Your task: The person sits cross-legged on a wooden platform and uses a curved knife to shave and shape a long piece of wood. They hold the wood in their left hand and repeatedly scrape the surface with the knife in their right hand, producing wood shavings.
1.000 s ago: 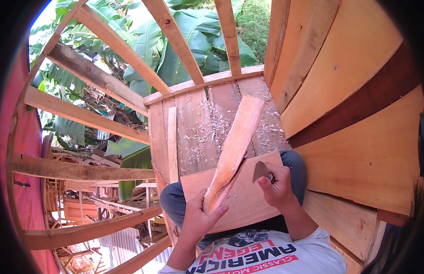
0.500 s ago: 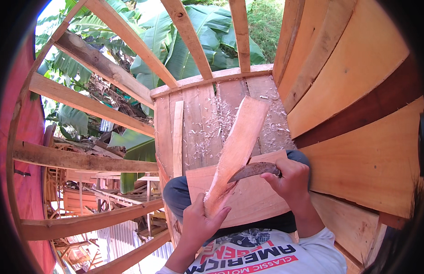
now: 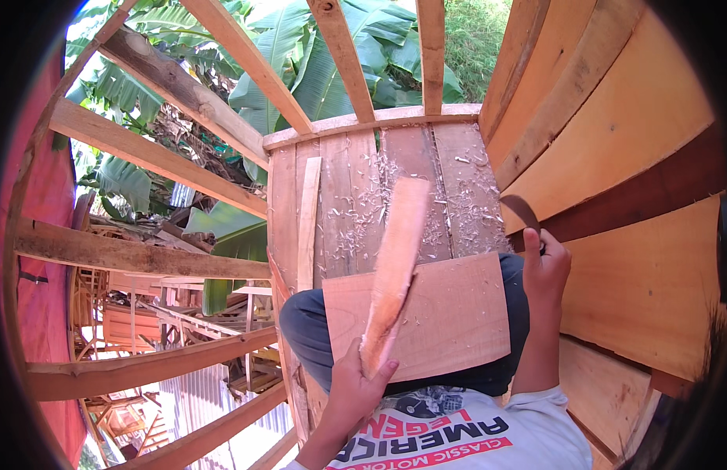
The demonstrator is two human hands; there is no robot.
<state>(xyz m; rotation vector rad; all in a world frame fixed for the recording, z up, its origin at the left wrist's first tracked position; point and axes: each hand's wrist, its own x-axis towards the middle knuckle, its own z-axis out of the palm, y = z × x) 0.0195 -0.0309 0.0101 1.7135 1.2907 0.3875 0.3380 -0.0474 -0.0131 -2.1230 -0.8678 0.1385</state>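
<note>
My left hand [image 3: 359, 381] grips the lower end of a long piece of wood [image 3: 399, 239], which tilts up and away from me. Its edge is rough, with a darker strip near the lower part. Off to the right, my right hand [image 3: 545, 262] is closed round the handle of a knife with a dark, curved blade [image 3: 522, 211]. The blade is apart from the wood and points up and to the left, next to the wall boards. Across my lap lies a flat wooden board [image 3: 457, 313], below the held piece.
Pale shavings are scattered over the plank floor [image 3: 363, 168]. A narrow wooden strip [image 3: 308, 227] lies on the planks to the left. Slanted wall boards [image 3: 638, 274] stand close on my right. Wooden rails [image 3: 144, 254] fence the left side, with banana leaves [image 3: 328, 63] beyond.
My right hand has swung the knife off the wood, up and to the right. The piece in my left hand has turned slightly more upright. The view has shifted a little.
</note>
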